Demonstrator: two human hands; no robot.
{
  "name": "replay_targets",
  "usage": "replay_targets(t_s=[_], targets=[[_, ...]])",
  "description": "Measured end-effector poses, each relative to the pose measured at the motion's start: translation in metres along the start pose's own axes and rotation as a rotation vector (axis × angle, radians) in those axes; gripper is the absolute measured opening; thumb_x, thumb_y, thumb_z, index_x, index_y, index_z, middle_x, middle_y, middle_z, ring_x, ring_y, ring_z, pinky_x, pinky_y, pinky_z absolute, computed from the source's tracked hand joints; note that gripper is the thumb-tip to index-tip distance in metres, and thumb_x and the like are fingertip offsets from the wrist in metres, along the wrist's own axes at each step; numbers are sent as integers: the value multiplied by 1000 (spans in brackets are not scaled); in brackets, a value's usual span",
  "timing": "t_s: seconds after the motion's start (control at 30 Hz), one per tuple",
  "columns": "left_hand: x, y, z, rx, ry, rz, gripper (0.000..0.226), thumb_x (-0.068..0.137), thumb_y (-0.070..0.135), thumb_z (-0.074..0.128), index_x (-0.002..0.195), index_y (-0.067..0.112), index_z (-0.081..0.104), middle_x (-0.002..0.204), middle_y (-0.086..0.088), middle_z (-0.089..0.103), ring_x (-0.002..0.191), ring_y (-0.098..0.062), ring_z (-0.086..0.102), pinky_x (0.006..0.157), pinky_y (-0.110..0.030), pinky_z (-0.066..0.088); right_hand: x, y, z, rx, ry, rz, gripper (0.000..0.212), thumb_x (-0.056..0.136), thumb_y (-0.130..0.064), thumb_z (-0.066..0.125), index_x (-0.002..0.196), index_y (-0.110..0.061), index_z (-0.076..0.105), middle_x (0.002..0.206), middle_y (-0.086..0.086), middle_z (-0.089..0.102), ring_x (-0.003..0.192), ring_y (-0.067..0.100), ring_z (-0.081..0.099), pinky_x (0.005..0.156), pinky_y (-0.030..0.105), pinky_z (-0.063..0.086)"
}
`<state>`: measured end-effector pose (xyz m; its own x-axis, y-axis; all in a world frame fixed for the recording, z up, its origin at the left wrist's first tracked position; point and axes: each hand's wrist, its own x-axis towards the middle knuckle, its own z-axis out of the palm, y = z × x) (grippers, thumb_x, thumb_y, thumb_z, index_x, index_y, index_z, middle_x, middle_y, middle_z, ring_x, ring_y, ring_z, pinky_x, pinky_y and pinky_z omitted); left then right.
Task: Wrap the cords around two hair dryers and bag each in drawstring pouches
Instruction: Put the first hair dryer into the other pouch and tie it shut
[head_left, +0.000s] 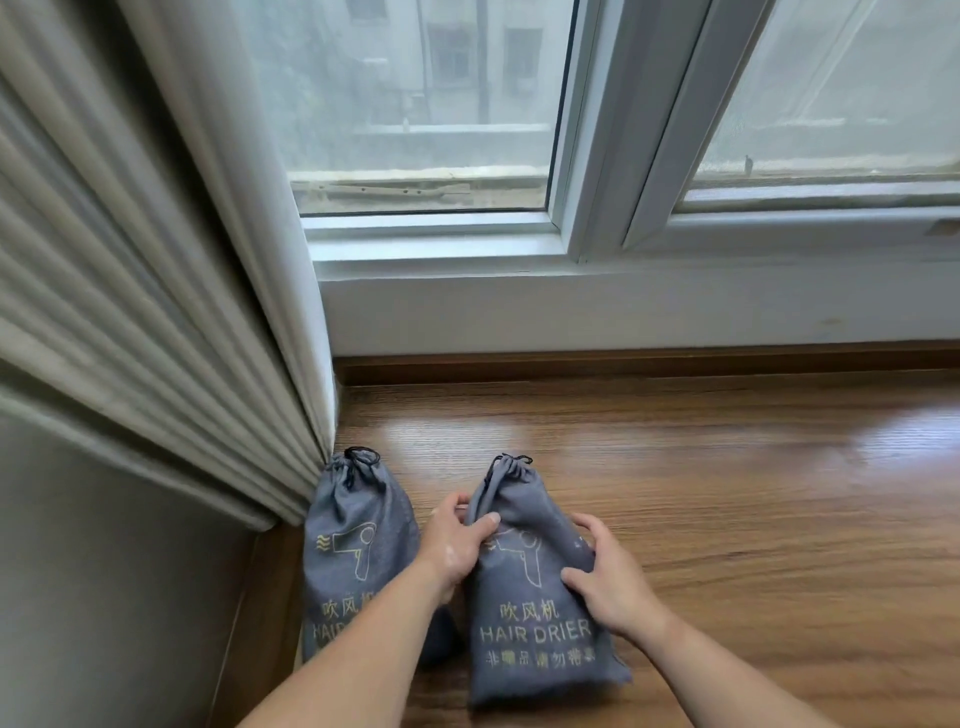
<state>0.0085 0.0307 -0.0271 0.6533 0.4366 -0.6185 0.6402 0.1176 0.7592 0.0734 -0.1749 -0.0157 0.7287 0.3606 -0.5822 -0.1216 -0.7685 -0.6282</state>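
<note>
You hold one grey pouch in both hands on the wooden ledge under the window.

From the head camera: your left hand grips the right pouch at its upper left side, thumb across the front. Your right hand curls its fingers round the pouch's right edge. The pouch lies flat, its drawstring pulled tight. The left pouch lies just beside it, also cinched, touching the curtain. Your left forearm hides its lower right part.
</note>
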Motion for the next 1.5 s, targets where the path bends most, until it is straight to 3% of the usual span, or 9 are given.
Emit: replay_targets(t_s=[0.07,0.13,0.27,0.37,0.43,0.53,0.73,1.0,1.5], targets=[[-6,4,-11,44,6,30,36,89,18,79,121,21,62,111,1,68,100,-16,67,100,-44,57,-1,2,0,-18,-1,-14,85,81,-20,77,152,-29,31,121,-7,66,110,14,65,99,30,51],[-18,-1,-32,137,43,101,39,86,21,82,120,28,62,117,8,64,103,-13,67,97,-42,58,-8,7,-1,-97,-8,-84,100,74,-37,80,156,-32,24,140,-6,54,130,14,53,111,26,40],[-58,-34,-93,507,466,370,49,73,34,89,116,35,65,116,11,59,107,-17,61,98,-33,50,-31,28,11,-300,-151,-205,114,59,-67,75,151,-58,9,168,-7,0,153,18,20,124,35,25],[-74,-66,-125,673,494,107,98,58,61,90,146,40,51,151,-2,40,136,-31,41,115,-43,38,-45,35,32,-493,-213,-226,109,70,-60,76,139,-69,-8,166,-8,-22,156,18,11,125,36,23],[-76,-81,-132,666,339,-22,114,56,65,90,153,52,31,166,-1,19,148,-30,32,121,-42,33,-45,32,41,-545,-161,-228,108,79,-47,75,136,-66,-16,167,-7,-21,155,18,13,124,35,27],[-76,-86,-124,602,193,16,115,65,58,90,154,57,18,171,-2,13,154,-23,30,122,-34,34,-37,24,48,-547,-74,-232,105,85,-32,68,140,-61,-16,169,-6,-12,153,19,21,119,29,33],[-52,-67,-117,572,197,116,113,71,46,91,157,54,19,172,0,16,157,-15,24,123,-26,26,-11,1,57,-507,-9,-227,93,82,-14,59,156,-48,16,169,0,5,150,24,30,119,31,35],[11,-31,-133,598,200,203,115,63,38,98,157,42,32,167,-6,28,153,-21,33,126,-30,26,35,-33,52,-485,52,-183,92,80,-12,58,157,-44,17,162,3,22,143,30,40,114,37,42],[74,-16,-171,731,102,257,120,64,43,95,160,43,24,159,-4,43,146,-24,43,123,-38,33,86,-74,52,-485,93,-171,90,81,-17,67,156,-41,23,153,3,31,135,31,47,110,40,45]])
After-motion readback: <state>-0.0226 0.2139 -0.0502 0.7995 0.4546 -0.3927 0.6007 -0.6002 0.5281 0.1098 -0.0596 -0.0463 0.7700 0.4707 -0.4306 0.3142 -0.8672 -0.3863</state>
